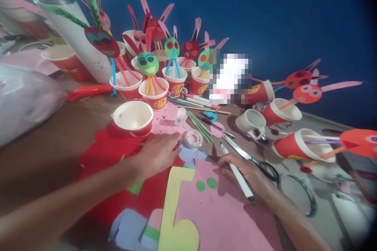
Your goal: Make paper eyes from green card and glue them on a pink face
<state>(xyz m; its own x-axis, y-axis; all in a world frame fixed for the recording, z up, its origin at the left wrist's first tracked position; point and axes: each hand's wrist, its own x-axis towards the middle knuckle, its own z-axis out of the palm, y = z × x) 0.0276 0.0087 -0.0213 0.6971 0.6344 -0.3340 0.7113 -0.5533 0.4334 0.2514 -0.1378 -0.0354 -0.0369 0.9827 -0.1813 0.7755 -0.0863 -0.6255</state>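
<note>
My right hand (247,170) is closed around a white marker (239,178), its dark tip pointing up and away and its black end towards me. Under that hand lies a pink sheet (224,208) bearing two small green paper circles (206,184). My left hand (161,151) reaches over the red paper (103,164), fingers curled downwards together; what they hold, if anything, is hidden. Just beyond its fingertips sits a roll of clear tape (193,139). A white-and-red paper cup (133,117) stands behind the left hand. Cut yellow paper (178,227) overlaps the pink sheet.
Several paper cups with paper-faced figures (148,63) line the back by the blue wall. Scissors (240,147), green pencils (200,125) and a white mug (251,123) lie beyond my hands. More cups (303,145) lie tipped at right. A plastic bag (26,98) is at left.
</note>
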